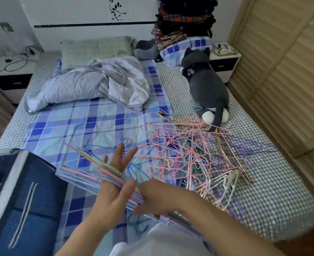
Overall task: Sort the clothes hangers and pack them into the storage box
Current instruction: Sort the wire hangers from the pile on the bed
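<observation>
Our fingers [123, 154] on the left hand [113, 183] are spread wide and threaded through a stacked bundle of hangers [89, 172], so the bundle hangs on the hand more than it is clamped. The right hand [152, 196] lies against the near end of the same bundle; motion blur keeps us from telling whether its fingers are curled around the wires or only steadying them.

The bundle sits just above the bed [74, 117], beside the open dark-blue storage box [23, 191] at our left. The unsorted pile of hangers [185, 154] lies tangled to the right, well apart from the box, with a plush cat [206, 84] touching its far edge.

The main risk, as we judge it, is the bundle fanning out. With the left fingers splayed, a tilt toward the box could let the thin wires slide off and scatter. Hooks could also snag the box rim or each other on the way in, twisting the stack. A blue hanger [104, 145] lying just beneath our hand could catch on the bundle and get dragged along. Reaching back to the tangle, one pull may lift several linked hangers at once.
</observation>
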A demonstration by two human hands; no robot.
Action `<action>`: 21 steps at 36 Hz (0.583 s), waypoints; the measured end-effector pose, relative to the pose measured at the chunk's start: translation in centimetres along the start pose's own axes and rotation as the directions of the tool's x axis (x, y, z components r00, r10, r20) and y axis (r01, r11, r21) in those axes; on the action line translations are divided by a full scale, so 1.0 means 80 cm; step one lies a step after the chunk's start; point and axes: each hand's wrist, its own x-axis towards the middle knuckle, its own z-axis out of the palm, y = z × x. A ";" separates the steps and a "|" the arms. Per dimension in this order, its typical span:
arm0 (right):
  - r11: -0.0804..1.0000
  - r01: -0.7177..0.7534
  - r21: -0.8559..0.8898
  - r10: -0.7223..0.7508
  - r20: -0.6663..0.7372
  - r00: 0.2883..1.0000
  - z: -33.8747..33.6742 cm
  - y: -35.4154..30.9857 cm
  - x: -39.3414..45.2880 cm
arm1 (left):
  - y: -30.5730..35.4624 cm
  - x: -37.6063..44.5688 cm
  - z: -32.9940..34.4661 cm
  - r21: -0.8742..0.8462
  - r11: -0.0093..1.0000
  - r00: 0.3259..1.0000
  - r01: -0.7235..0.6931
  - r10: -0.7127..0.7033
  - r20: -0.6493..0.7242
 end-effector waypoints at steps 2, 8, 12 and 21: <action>1.000 0.021 -0.001 -0.021 0.025 0.999 0.005 0.000 -0.004 | -0.001 0.005 -0.004 0.021 0.999 0.999 0.032 -0.031 -0.041; 0.893 0.039 0.449 -0.087 0.088 0.992 -0.002 0.030 -0.009 | -0.005 0.013 -0.009 -0.261 0.953 0.974 0.157 -0.193 -0.119; 0.591 -0.081 0.803 0.369 -0.179 0.912 -0.004 0.130 -0.015 | -0.008 -0.003 0.000 -0.392 0.901 0.938 0.186 -0.282 -0.201; 0.577 -0.739 0.349 0.803 -0.078 0.591 0.052 0.345 -0.036 | -0.004 -0.022 -0.005 -0.265 0.929 0.913 0.258 -0.324 -0.249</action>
